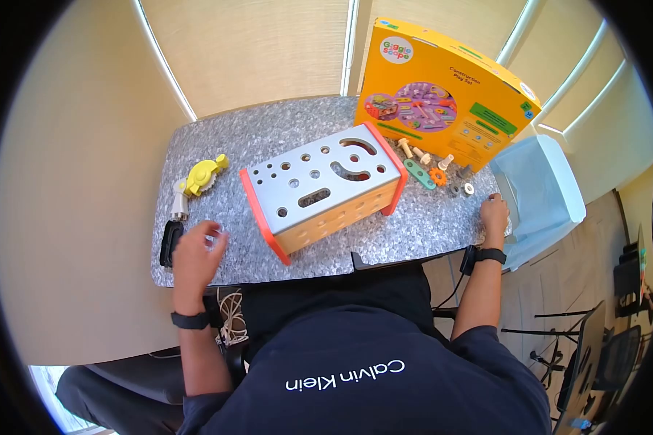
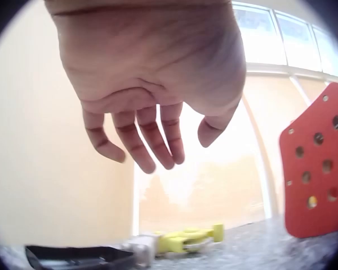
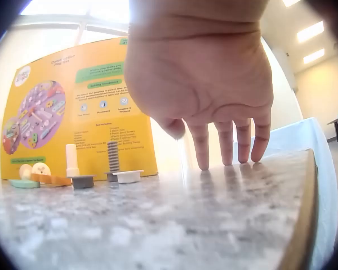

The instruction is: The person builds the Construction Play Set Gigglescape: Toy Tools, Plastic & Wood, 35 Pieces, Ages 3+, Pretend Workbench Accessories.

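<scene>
My left hand [image 1: 198, 255] hovers over the table's left end with loosely bent fingers and nothing in them; the left wrist view shows the palm [image 2: 152, 62] above a yellow and grey toy tool [image 2: 186, 241] with a black handle [image 2: 79, 257]. To its right stands the toy workbench [image 1: 319, 181], grey on top with red end panels [image 2: 318, 163]. My right hand [image 1: 494, 214] rests its fingertips on the table's right end, holding nothing. Left of it lie a white nut [image 1: 469, 188], an orange gear [image 1: 437, 176], a green strip [image 1: 419, 174] and several bolts [image 3: 72, 160].
A yellow play set box [image 1: 450, 94] stands behind the small parts. Beyond the table's right edge is a light blue bin [image 1: 544, 196]. White cables [image 1: 231, 319] hang below the front edge. Chairs [image 1: 617, 359] stand on the floor at the right.
</scene>
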The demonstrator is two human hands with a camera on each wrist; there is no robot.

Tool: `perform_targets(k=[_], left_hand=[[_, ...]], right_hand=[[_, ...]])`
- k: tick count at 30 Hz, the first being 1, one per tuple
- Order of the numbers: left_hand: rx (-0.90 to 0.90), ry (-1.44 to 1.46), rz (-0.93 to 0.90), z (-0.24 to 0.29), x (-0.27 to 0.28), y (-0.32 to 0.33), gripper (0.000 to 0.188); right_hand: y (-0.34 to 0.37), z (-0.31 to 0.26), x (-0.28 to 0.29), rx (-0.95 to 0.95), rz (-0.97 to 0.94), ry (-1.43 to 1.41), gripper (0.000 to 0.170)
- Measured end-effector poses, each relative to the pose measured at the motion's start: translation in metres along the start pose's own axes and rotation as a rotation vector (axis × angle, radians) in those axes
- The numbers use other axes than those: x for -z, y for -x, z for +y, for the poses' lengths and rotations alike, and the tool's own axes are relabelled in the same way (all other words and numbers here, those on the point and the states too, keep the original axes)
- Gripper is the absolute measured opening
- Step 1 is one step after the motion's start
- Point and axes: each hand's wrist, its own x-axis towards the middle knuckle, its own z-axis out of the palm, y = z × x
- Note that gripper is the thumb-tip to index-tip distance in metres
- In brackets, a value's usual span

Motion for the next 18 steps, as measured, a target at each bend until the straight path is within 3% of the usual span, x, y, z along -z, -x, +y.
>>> perform_targets(k=[1,3,8,10,13,18], left_hand=[[0.002,0.0,0.001,-0.003,-0.008,0.001,0.037],[-0.046,-0.081,-0.216,-0.01,-0.021,0.004,0.036],[0.005,0.012,-0.238,-0.016,-0.027,0.002,0.042],[0.017,0.037,-0.243,-0.019,-0.028,0.001,0.045],[0.006,0.068,-0.25,-0.022,-0.029,0.0,0.047],[0.038,0.071,-0.264,-0.022,-0.031,-0.001,0.048]], right_hand=[[0.001,0.0,-0.001,0.008,0.023,0.013,0.038],[0.003,0.001,0.001,0.018,0.017,0.004,0.038],[-0.019,0.006,-0.007,0.013,-0.017,0.007,0.035],[-0.043,0.001,-0.015,0.172,-0.011,-0.309,0.041],[-0.042,-0.028,-0.013,0.333,0.091,-0.529,0.048],[-0.055,-0.048,-0.02,0.366,0.053,-0.459,0.047]])
